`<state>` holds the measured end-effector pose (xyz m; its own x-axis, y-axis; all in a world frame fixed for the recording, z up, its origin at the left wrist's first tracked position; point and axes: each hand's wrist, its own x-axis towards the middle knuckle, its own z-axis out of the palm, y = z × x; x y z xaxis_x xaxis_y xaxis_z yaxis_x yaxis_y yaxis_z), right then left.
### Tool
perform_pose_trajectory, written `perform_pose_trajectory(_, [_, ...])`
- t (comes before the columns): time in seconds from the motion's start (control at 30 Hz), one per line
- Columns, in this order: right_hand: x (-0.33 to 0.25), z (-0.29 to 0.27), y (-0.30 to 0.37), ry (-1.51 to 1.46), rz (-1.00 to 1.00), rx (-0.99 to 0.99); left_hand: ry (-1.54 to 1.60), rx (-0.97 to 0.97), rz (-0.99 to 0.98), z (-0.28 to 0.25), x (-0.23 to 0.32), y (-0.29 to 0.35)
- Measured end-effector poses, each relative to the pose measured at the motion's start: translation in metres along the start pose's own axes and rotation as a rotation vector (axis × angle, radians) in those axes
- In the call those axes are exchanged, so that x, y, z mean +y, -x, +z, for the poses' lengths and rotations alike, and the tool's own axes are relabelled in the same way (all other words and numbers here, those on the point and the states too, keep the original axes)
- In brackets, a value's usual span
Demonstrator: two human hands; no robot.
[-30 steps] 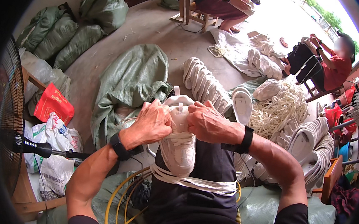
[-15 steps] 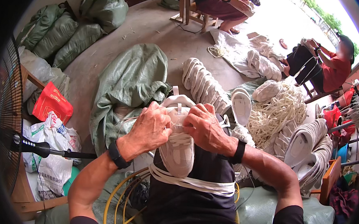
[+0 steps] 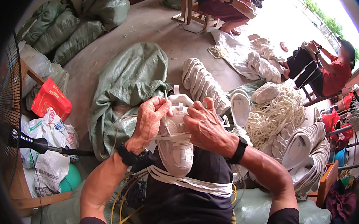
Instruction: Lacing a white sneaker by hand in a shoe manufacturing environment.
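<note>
A pale cream sneaker [image 3: 177,159] rests on my thigh, toe toward me, with white lace [image 3: 177,138] crossing its lower eyelets. A bundle of white laces [image 3: 191,184] is wrapped around my dark-trousered leg, just below the toe. My left hand [image 3: 149,120] pinches a shoelace between thumb and forefinger at the left side of the shoe's opening, and the lace's end sticks up above the fingers. Against the right eyelet edge, my right hand [image 3: 207,128] is closed with curled fingers; what it grips is hidden. The sneaker's tongue [image 3: 180,108] shows between my hands.
Ahead lies a green woven sack [image 3: 134,72], beside a row of stacked pale shoes [image 3: 204,82]. To the right are a heap of loose laces [image 3: 276,107] and more shoes [image 3: 300,148]. A fan [image 3: 8,114] stands left. Two people sit working farther off.
My left hand has drawn slightly left and turned upright, now showing a pinched lace. The right hand's fingers have lifted a little. The shoe stays in place.
</note>
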<state>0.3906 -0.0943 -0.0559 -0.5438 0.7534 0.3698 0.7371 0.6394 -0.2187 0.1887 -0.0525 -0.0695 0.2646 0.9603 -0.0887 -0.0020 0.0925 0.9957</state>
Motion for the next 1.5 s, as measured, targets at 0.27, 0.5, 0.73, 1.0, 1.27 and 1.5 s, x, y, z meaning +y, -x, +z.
perform_pose_trajectory(0.27, [-0.003, -0.009, -0.007, -0.069, -0.14, -0.151, 0.033, -0.035, -0.02, -0.004, -0.002, 0.0])
perform_pose_trajectory(0.5, [0.002, 0.011, 0.002, -0.168, -0.014, 0.093, 0.139, -0.087, -0.075, -0.003, 0.01, 0.002])
perform_pose_trajectory(0.73, [-0.006, 0.013, 0.003, -0.186, 0.007, 0.129, 0.145, -0.149, -0.072, -0.015, 0.007, 0.0])
perform_pose_trajectory(1.0, [-0.02, 0.008, -0.003, -0.154, -0.071, 0.195, 0.144, -0.172, -0.067, -0.019, 0.006, -0.006])
perform_pose_trajectory(1.27, [-0.022, 0.028, -0.008, -0.097, -0.152, 0.087, 0.121, -0.141, -0.056, -0.017, 0.006, -0.004])
perform_pose_trajectory(1.5, [-0.108, -0.018, -0.005, -0.951, -0.131, 0.078, 0.026, -0.211, 0.01, -0.019, 0.008, -0.006])
